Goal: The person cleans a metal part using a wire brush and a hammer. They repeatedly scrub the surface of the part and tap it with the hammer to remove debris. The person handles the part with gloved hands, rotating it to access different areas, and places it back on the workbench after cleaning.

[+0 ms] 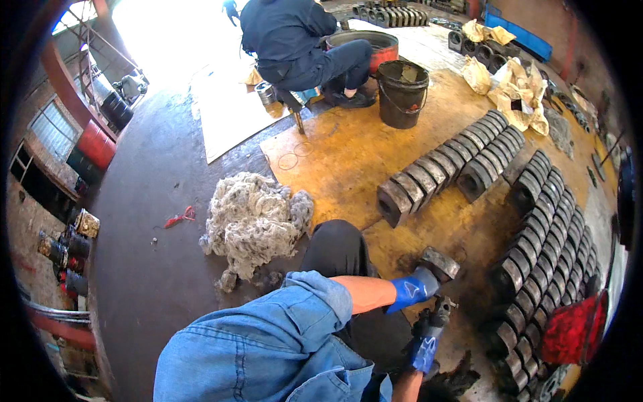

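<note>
My left hand (416, 287), in a blue glove, is closed on a dark metal block (441, 262) with a rounded underside, held low over the stained yellow floor sheet. Just below it, my right hand (424, 348), also gloved in blue, is wrapped round a dark hand tool (439, 316). This tool has a short metallic nose that ends near the block; its exact kind cannot be made out. Whether the nose touches the block is unclear. My knee (338, 244) is bent beside the left forearm.
Long rows of similar metal blocks (536, 248) stand to the right, with shorter rows (429, 173) ahead. A heap of grey fibre waste (251, 218) lies left. Farther off are a black bucket (402, 94) and a seated co-worker (288, 47). A red container (575, 329) stands at right.
</note>
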A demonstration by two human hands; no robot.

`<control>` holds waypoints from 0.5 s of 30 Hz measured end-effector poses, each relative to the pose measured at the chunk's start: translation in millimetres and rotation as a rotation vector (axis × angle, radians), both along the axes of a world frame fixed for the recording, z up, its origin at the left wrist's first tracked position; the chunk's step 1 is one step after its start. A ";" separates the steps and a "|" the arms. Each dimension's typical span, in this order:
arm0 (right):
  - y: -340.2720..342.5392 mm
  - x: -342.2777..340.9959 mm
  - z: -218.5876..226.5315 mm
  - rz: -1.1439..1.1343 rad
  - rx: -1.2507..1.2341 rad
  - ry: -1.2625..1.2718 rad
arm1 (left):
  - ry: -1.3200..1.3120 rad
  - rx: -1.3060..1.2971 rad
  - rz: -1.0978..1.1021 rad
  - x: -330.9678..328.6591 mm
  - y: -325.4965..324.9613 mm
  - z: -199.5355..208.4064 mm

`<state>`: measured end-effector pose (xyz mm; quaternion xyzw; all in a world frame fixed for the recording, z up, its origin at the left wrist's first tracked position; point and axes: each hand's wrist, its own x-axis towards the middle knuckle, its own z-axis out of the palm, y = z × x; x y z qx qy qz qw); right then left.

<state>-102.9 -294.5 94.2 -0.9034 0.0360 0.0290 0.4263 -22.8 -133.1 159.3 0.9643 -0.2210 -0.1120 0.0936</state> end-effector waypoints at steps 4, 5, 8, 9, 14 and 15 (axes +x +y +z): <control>12.0 4.8 38.0 0.026 -0.079 -0.348 | 0.013 -0.026 0.049 -0.9 9.1 12.9; 7.1 -0.4 32.7 0.036 -0.107 -0.448 | 0.019 -0.027 0.040 -4.8 9.6 18.2; -18.4 -2.2 -14.6 -0.151 0.442 0.162 | 0.075 -0.007 -0.092 -11.5 1.9 30.3; 26.6 3.1 41.8 -0.015 0.150 0.084 | -0.074 0.007 0.034 -12.6 13.4 3.2; 7.1 -23.8 53.4 0.010 -0.131 -0.181 | -0.164 -0.078 -0.002 -20.1 -0.2 -10.9; -1.3 -31.4 56.1 -0.060 0.036 -0.059 | -0.140 -0.073 -0.057 -22.6 -6.9 -6.1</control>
